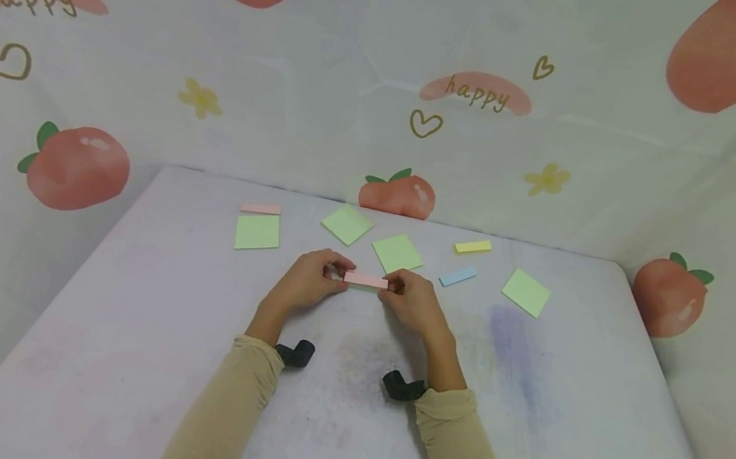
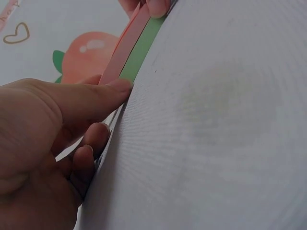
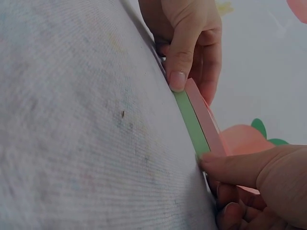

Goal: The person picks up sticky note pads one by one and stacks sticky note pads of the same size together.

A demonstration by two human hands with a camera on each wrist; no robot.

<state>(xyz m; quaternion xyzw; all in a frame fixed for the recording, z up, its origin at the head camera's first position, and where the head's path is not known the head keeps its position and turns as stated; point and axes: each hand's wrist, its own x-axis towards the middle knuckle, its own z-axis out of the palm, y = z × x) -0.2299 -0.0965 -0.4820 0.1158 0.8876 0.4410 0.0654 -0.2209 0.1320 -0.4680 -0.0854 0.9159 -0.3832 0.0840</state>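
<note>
Between the two hands, at the middle of the table, a narrow pink sticky note pad (image 1: 366, 281) lies along a green sticky note pad (image 2: 141, 52), the pink above the green. My left hand (image 1: 312, 281) pinches the left end, its thumb against the green edge in the left wrist view. At the opposite end, my right hand (image 1: 416, 300) pinches the pair with thumb and fingers. The right wrist view shows the green edge (image 3: 192, 122) close to the cloth, with the pink strip (image 3: 208, 120) beside it and both thumbs at its ends.
Behind the hands lie several square green pads, including one (image 1: 257, 232) with a pink strip (image 1: 261, 208) at its back edge. A yellow strip (image 1: 473, 247) and a blue strip (image 1: 458, 277) lie right of centre. A printed cloth (image 1: 327, 120) hangs behind the table (image 1: 133, 321).
</note>
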